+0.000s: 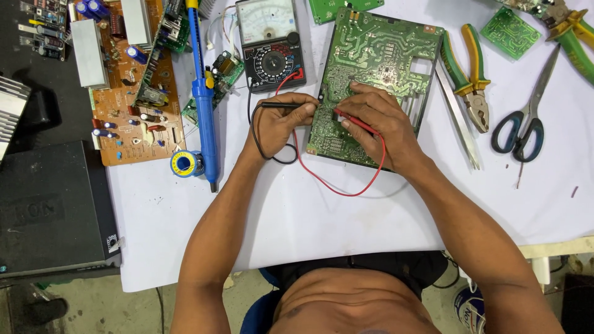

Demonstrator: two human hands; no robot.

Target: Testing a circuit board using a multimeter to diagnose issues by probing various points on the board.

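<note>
On the white-covered counter [346, 216], a green circuit board [371, 55] lies flat at twelve o'clock. Left hand [278, 124] pinches the black probe [288, 106]; right hand [377, 124] pinches the red probe [357, 122]. The board looks stiff, light, fragile; best held by its edges.

Probes [291, 106] on green circuit board [377, 55]

White-covered worktable [346, 216], grey concrete floor [111, 306], black case [49, 210] at left
</note>
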